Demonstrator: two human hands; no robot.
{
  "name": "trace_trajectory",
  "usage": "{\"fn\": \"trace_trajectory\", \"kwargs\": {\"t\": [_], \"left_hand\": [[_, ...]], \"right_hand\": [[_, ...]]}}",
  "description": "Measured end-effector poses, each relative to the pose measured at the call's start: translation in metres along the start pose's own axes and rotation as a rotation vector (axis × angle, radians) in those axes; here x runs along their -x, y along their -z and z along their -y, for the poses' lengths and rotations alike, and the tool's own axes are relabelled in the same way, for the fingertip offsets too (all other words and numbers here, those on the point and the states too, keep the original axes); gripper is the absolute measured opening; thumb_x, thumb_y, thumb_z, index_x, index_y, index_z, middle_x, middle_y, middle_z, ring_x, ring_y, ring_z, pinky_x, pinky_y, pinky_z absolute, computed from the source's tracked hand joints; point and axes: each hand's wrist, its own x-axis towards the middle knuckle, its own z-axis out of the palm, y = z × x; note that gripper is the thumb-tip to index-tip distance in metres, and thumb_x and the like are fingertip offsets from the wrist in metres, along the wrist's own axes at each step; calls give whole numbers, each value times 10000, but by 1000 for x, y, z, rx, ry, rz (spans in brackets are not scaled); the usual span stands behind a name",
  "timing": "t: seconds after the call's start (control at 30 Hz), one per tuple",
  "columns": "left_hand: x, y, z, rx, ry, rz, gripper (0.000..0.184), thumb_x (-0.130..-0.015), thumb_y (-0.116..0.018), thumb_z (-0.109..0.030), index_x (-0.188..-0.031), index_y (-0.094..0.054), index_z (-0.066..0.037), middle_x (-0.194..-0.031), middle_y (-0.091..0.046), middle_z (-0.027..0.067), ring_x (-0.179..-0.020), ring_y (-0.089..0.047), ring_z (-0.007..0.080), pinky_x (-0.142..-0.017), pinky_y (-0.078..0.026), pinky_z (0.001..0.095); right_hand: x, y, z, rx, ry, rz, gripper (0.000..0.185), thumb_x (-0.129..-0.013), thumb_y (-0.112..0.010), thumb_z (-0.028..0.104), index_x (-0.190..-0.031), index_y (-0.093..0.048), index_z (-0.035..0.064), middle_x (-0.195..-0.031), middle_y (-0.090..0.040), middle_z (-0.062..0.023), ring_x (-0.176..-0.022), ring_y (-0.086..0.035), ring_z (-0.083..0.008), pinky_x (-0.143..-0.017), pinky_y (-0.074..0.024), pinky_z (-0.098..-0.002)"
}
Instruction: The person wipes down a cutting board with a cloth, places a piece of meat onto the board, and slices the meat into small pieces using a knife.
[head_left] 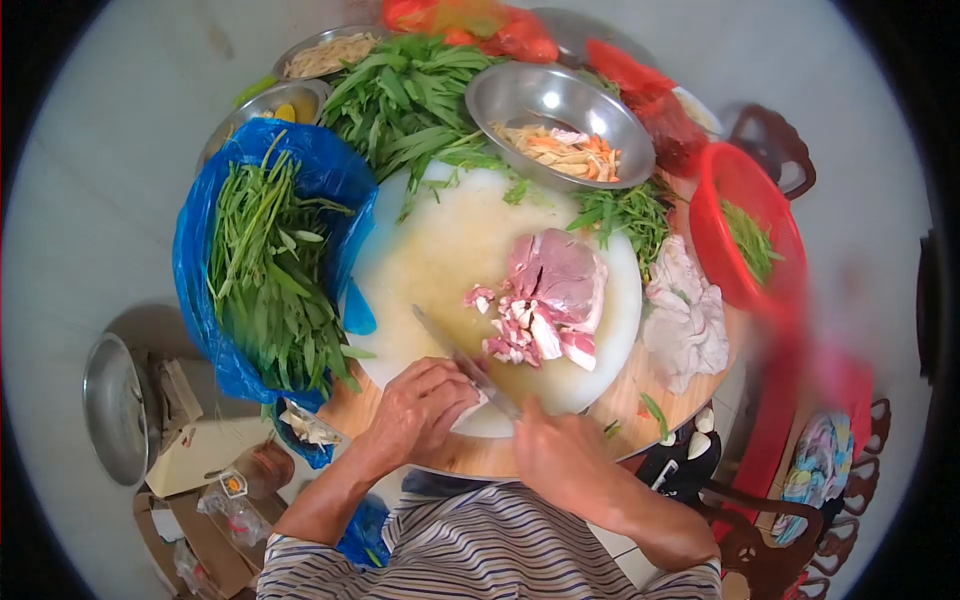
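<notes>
Left hand (pixel 425 402) curled, pinned pale piece (pixel 478 402) at near edge of cutting board (pixel 405 260), piece mostly covered. Right hand (pixel 562 448), blurred, clenched knife (pixel 462 358); handle hidden. Meat (pixel 555 275) sat on board, right of knife.

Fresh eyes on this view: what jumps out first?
The raw meat on the pale round board, with a knife in the right hand nearer the person. Then the blue bag of greens left of the board, and the red basket right of it.
</notes>
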Motion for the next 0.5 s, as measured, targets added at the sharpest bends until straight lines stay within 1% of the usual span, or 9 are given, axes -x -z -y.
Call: {"fn": "trace_trajectory", "kwargs": {"t": [0.03, 0.2, 0.27, 0.3, 0.33, 0.37, 0.4, 0.47, 0.5], "left_hand": [[1, -1, 1, 10, -17, -34, 222, -772, -831, 0, -972, -759, -63, -1003, -748, 79, -1005, -722, 328, -882, -606, 425], [4, -2, 2, -51, -80, -56, 248, -767, -845, -30, -997, -773, -86, -1022, -755, 72, -1006, -723, 326, -880, -608, 423], [3, -3, 2, -91, -113, -67, 252, -765, -851, -43, -1000, -775, -94, -1022, -755, 69, -1001, -722, 322, -876, -608, 418], [3, -2, 1, -123, -124, -74, 250, -764, -852, -49, -997, -776, -99, -1013, -754, 65, -989, -721, 312, -866, -607, 413], [3, -2, 1, -154, -135, -80, 248, -763, -854, -54, -994, -776, -104, -1004, -753, 61, -977, -720, 303, -856, -605, 408], [4, -2, 1, -154, -132, -77, 248, -763, -854, -54, -994, -776, -104, -1004, -753, 61, -977, -720, 303, -856, -605, 408], [6, -3, 2, -128, -101, -57, 250, -747, -840, -33, -979, -772, -93, -1003, -750, 64, -988, -723, 300, -871, -609, 407], [6, -3, 2, -98, -71, -31, 252, -730, -825, -11, -964, -768, -83, -1001, -747, 67, -1000, -726, 297, -886, -612, 406], [5, -2, 2, -91, -61, -16, 256, -724, -824, -9, -963, -766, -80, -992, -746, 72, -991, -728, 300, -881, -615, 404]], "right_hand": [[11, 4, -6, 2, -14, -23, 169, -962, -578, 69, -1017, -533, -84, -674, -692, -279, -634, -734, -468, -578, -595, -552], [27, 18, -5, -40, -80, -104, 171, -982, -586, 82, -992, -540, -82, -628, -671, -239, -570, -708, -448, -534, -570, -546], [29, 16, 2, -60, 56, -146, 169, -987, -591, 80, -974, -540, -81, -610, -659, -224, -549, -702, -421, -508, -561, -521], [29, 14, 3, -62, 56, -145, 169, -987, -591, 80, -974, -540, -81, -610, -659, -224, -549, -702, -421, -508, -561, -521], [28, 13, 4, -96, 50, -114, 182, -1008, -594, 92, -991, -532, -78, -602, -639, -226, -543, -678, -442, -513, -540, -534], [28, 11, 4, -130, 44, -84, 195, -1029, -598, 105, -1009, -523, -74, -595, -619, -228, -537, -653, -462, -519, -519, -547], [26, 10, 4, -132, 43, -83, 195, -1029, -598, 105, -1009, -523, -74, -595, -619, -228, -537, -653, -462, -519, -519, -547], [23, 7, 2, -72, 97, -78, 155, -982, -597, 67, -962, -543, -77, -592, -653, -217, -535, -705, -390, -477, -555, -480], [22, 5, 1, -75, 94, -79, 155, -982, -597, 67, -962, -543, -77, -592, -653, -217, -535, -705, -390, -477, -555, -480]]}}
